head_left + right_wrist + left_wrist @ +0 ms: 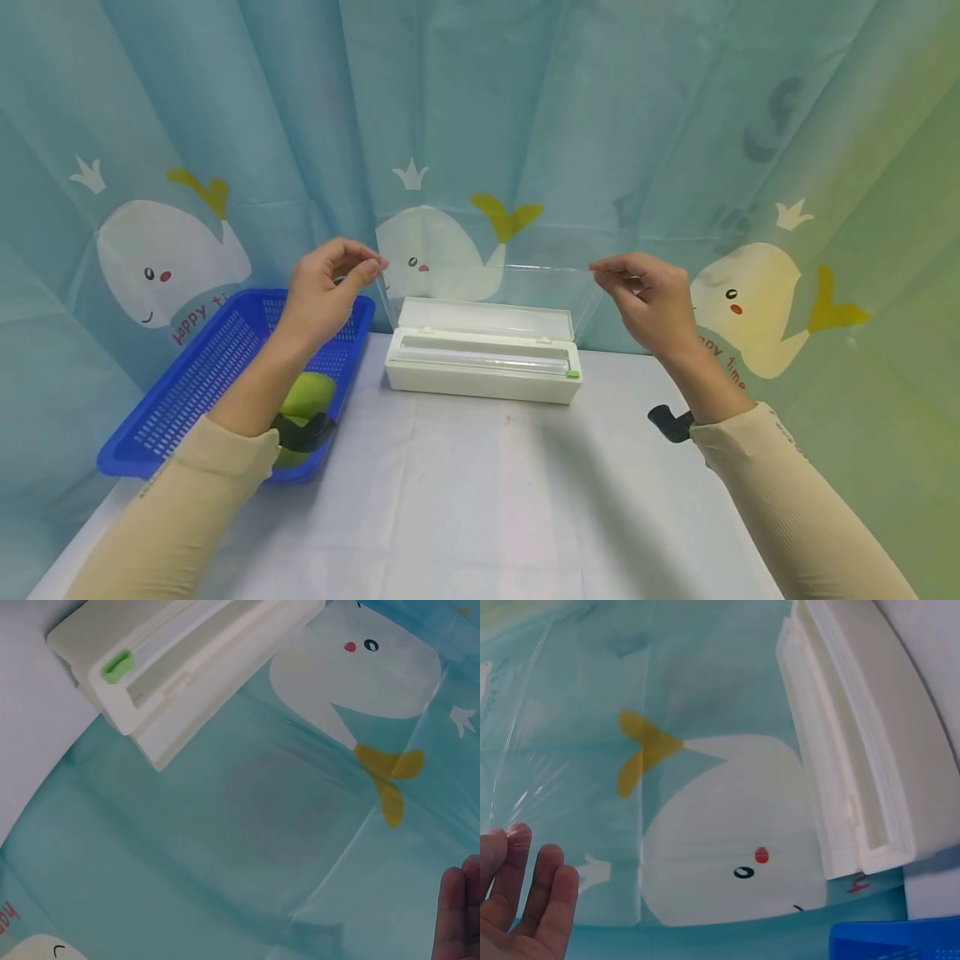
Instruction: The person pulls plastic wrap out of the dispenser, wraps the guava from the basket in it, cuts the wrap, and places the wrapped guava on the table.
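Observation:
A clear sheet of cling film [547,267] is stretched between both hands, its top edge showing as a thin shiny line. My left hand [324,287] pinches its left corner between thumb and index finger; creases fan out from that pinch in the left wrist view. The right hand [651,300] pinches the other corner with its fingertips. Below the film stands a white cling film dispenser [480,382], its lid [487,318] raised at the back. Inside lies the film roll [480,358], and a green slide cutter [573,374] sits at the right end.
Left of the dispenser stands a blue plastic basket [191,358] with green fruit [309,395] in it, partly hidden by the left forearm. A white-covered table [465,500] lies underneath. Behind hangs a blue-green curtain [585,125] printed with whales.

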Tool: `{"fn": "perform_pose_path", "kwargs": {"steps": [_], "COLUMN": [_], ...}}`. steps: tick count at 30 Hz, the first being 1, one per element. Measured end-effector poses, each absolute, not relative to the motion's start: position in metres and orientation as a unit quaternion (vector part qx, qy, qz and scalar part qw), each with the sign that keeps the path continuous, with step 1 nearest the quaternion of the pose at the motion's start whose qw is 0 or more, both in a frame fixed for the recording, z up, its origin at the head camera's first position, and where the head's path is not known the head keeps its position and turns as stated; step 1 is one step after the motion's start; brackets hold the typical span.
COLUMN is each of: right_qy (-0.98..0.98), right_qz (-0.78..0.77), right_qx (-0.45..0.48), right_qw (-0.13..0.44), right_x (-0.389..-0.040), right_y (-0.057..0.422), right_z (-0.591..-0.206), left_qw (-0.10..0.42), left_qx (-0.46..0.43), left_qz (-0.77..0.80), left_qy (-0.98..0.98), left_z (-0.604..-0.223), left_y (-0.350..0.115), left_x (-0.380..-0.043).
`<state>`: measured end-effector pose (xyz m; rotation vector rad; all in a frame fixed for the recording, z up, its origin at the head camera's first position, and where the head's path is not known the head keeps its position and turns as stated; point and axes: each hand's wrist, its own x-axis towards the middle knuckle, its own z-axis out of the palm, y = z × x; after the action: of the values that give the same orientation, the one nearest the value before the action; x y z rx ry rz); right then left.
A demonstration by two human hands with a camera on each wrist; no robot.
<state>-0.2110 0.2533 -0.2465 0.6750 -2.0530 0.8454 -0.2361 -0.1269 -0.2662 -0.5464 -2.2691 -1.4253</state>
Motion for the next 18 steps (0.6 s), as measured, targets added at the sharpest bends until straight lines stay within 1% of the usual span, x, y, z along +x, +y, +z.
{"fn": "perform_pose_path", "kwargs": {"steps": [7, 18], "right_qy": [-0.813, -0.806], "right_qz": [0.329, 0.337], "right_qx": [0.263, 0.273], "right_qw": [0.401, 0.402], "right_x": [-0.224, -0.218], "right_y": [0.265, 0.264], "right_z": [-0.253, -0.244], "left_qw": [0.212, 0.215], "left_qx": [-0.202, -0.199], "left_qz": [-0.513, -0.516], "left_qy": [-0.807, -0.805], "left_z": [-0.262, -0.255], "left_y": [-0.127, -0.129], "left_x": [-0.232, -0.227]}}
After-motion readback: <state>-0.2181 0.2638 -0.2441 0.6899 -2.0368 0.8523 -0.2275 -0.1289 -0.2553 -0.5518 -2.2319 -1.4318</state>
